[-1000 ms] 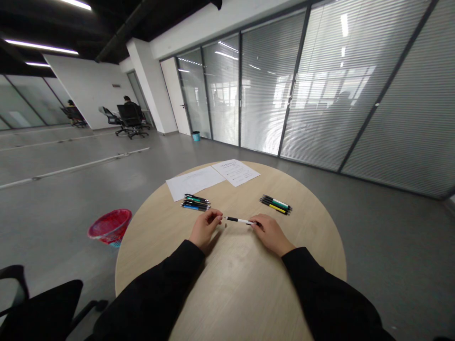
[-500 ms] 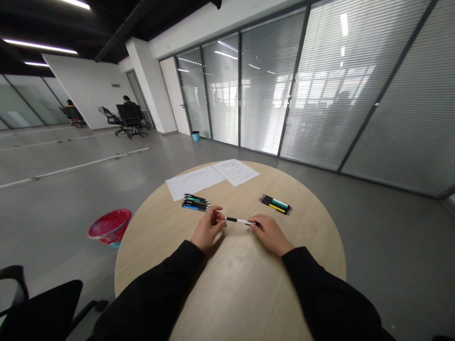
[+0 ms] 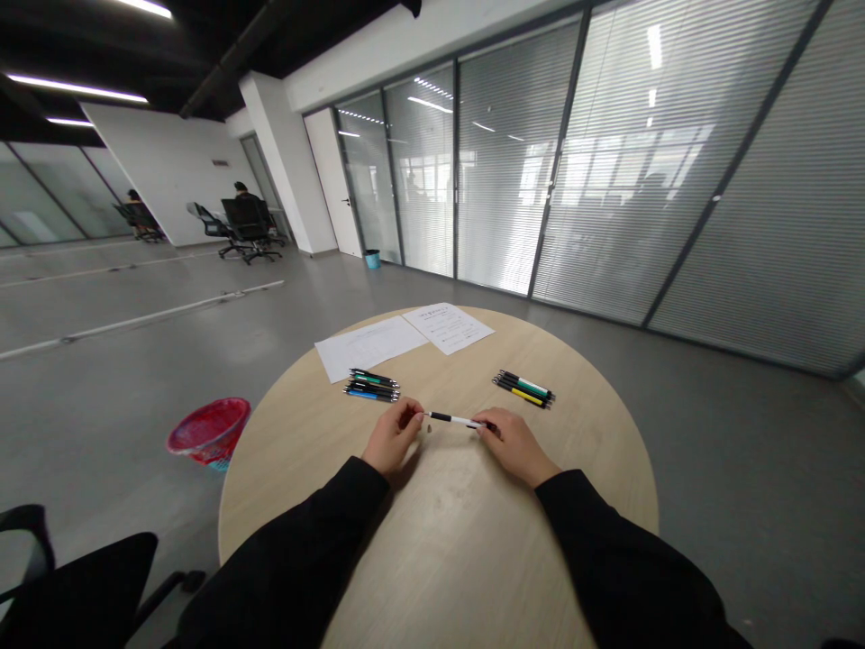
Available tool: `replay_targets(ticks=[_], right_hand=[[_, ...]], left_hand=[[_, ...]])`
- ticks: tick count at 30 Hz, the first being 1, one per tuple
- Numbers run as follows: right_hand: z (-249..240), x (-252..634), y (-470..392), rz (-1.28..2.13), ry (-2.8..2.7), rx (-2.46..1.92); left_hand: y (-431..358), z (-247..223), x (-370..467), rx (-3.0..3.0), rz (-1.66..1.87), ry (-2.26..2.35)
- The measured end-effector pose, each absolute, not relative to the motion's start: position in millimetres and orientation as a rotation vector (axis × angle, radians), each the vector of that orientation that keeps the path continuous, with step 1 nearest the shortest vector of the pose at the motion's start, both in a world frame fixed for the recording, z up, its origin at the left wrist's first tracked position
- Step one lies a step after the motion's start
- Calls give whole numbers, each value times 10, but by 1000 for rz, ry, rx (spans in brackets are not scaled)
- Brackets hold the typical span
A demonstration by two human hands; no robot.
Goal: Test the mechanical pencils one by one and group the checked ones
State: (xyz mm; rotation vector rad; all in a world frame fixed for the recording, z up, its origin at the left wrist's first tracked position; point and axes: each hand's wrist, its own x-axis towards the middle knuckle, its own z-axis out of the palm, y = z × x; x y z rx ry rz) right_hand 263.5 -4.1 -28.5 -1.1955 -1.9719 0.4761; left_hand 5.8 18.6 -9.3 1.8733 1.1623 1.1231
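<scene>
A white pen (image 3: 460,420) with a dark grip lies lengthwise between my hands, just over the table. Closed round its right end is my right hand (image 3: 512,442). My left hand (image 3: 396,437) is at the opposite end, thumb and fingertips pinched on a thin piece that looks like the pen's refill tip. Just below that end, a small grey cone-shaped piece (image 3: 429,429) rests on the table. Several pens (image 3: 371,385) with blue and green parts lie beyond my left hand. Another group of pens (image 3: 523,388), green and yellow among them, lies beyond my right hand.
The round wooden table (image 3: 459,523) carries a blank-looking paper (image 3: 368,345) and a printed sheet (image 3: 450,327) at its far side. A red-lined waste basket (image 3: 209,431) stands on the floor to the left, with a black chair (image 3: 81,586) nearer.
My left fingers have drawn together into a pinch at the pen's end. The small cone-shaped piece now shows on the table below them. My right hand has stayed in place.
</scene>
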Motion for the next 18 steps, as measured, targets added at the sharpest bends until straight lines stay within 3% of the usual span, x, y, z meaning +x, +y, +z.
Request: replay_targets(ticks=[18], right_hand=[[-250,2590,-83,478,-2015,-1227]], left_hand=[[150,-81,111,1803,1094,1095]])
